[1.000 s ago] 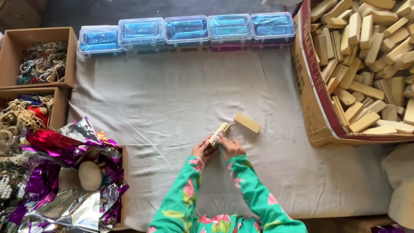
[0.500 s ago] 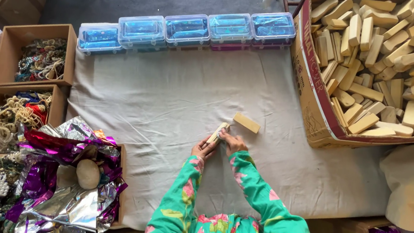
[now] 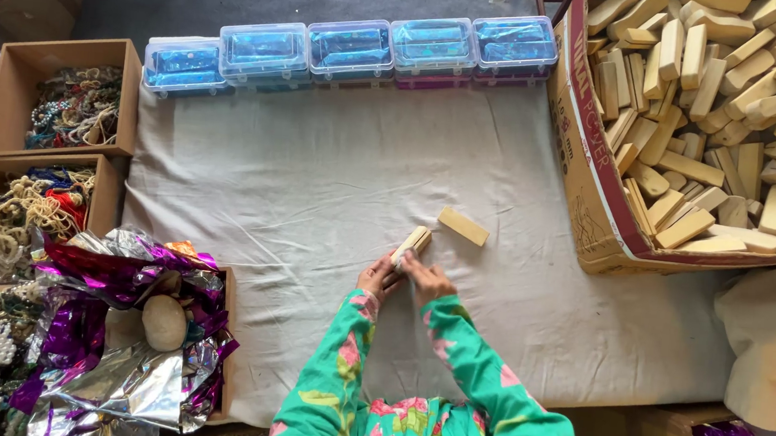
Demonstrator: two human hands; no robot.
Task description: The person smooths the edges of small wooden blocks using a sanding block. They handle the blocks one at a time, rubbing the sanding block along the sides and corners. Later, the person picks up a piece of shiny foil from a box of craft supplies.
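Both my hands meet over the middle of a pale cloth (image 3: 316, 184) and hold one light wooden block (image 3: 412, 243). My left hand (image 3: 376, 275) grips its near end from the left. My right hand (image 3: 426, 278) pinches it from the right. A second wooden block (image 3: 463, 226) lies flat on the cloth just beyond, apart from the held one. My sleeves are green with a pink floral print.
A big cardboard box (image 3: 588, 179) at the right is full of similar wooden blocks. Several clear blue-lidded plastic cases (image 3: 347, 48) line the cloth's far edge. At the left stand boxes of beads and cords (image 3: 70, 106) and crumpled purple and silver foil (image 3: 117, 316).
My hands and the held block have stayed in nearly the same place, with only small shifts of the fingers. The loose block has not moved.
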